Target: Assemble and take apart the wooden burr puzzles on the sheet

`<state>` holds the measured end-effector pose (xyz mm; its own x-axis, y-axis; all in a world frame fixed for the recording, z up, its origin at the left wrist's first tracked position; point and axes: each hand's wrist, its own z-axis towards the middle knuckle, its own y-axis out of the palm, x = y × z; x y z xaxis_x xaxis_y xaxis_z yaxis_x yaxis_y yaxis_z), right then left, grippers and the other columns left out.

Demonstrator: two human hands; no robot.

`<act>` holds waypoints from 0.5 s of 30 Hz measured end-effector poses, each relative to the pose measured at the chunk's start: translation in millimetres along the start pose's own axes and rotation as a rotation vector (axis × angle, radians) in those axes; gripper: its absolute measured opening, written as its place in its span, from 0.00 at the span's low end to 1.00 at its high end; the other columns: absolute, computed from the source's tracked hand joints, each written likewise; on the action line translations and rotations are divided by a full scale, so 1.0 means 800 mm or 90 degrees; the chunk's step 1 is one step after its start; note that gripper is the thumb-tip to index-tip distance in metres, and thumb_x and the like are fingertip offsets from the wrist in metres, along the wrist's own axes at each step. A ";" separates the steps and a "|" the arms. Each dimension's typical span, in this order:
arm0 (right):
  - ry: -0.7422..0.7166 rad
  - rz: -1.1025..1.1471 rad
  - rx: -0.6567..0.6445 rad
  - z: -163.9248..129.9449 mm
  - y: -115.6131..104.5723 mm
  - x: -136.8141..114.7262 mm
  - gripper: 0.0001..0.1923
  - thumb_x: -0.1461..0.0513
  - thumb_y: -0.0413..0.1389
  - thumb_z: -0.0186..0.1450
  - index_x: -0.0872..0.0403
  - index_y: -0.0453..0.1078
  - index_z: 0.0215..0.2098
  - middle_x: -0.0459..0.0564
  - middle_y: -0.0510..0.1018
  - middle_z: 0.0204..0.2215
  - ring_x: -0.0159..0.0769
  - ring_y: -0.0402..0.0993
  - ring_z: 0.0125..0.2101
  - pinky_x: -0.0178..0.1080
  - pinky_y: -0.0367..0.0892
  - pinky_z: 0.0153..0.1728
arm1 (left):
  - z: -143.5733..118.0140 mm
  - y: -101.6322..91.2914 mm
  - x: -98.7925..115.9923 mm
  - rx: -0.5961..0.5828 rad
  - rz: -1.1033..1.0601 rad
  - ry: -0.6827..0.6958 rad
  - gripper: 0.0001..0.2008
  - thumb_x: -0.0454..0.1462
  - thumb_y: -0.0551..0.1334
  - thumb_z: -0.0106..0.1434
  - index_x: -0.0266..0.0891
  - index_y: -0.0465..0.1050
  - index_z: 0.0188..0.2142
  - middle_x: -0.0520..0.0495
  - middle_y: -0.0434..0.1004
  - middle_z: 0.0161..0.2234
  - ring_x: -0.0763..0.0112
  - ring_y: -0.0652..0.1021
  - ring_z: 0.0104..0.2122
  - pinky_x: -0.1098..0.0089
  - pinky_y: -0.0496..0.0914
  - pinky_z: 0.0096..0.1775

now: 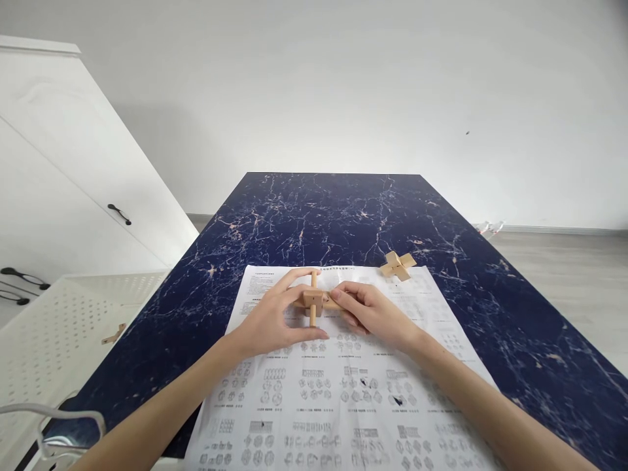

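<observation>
A printed sheet [343, 386] lies on the table [490, 314]. On its far part, both hands hold a wooden puzzle [314, 301]; another wooden cross [397, 265] sits behind, right. A perforated tray [59, 327] stands left of the table.

A pale wooden cross-shaped puzzle [314, 301], one stick upright through its joined middle, sits just above the printed sheet [343, 386].

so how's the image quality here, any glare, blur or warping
Head view: soft even light with no hard glare; faint shadows under the hands on the instruction sheet. Wide-angle warping slants the white cabinet and splays the marble table. The wooden puzzle, held by left hand and right hand, looks sharp; the sheet's small print is unreadable.
</observation>
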<state>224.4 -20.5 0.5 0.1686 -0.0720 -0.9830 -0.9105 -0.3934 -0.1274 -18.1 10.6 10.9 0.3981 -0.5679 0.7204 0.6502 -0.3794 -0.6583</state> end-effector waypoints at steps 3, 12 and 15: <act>0.002 0.037 0.013 0.002 0.000 0.003 0.26 0.40 0.53 0.75 0.51 0.67 0.35 0.37 0.65 0.18 0.27 0.57 0.16 0.36 0.53 0.21 | 0.000 0.000 0.005 0.005 -0.045 -0.026 0.13 0.45 0.76 0.63 0.47 0.83 0.46 0.46 0.63 0.72 0.52 0.82 0.54 0.50 0.79 0.57; -0.015 0.095 0.156 0.007 -0.001 0.008 0.28 0.36 0.58 0.70 0.51 0.67 0.33 0.37 0.64 0.20 0.27 0.57 0.16 0.36 0.51 0.20 | 0.001 -0.008 0.019 0.046 -0.165 -0.059 0.10 0.46 0.65 0.73 0.48 0.86 0.43 0.47 0.62 0.73 0.53 0.81 0.56 0.56 0.83 0.49; -0.016 0.116 0.195 0.008 -0.003 0.009 0.29 0.35 0.59 0.69 0.51 0.66 0.33 0.37 0.63 0.20 0.26 0.58 0.17 0.36 0.51 0.20 | 0.003 -0.011 0.012 0.155 -0.109 -0.104 0.18 0.48 0.56 0.78 0.44 0.82 0.41 0.43 0.75 0.62 0.59 0.82 0.49 0.58 0.81 0.50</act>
<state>225.1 -14.3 -7.3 -0.0136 -0.0915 -0.9957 -0.9963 -0.0830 0.0212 -18.3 10.3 24.4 0.3557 -0.3795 0.8541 0.8442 -0.2617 -0.4679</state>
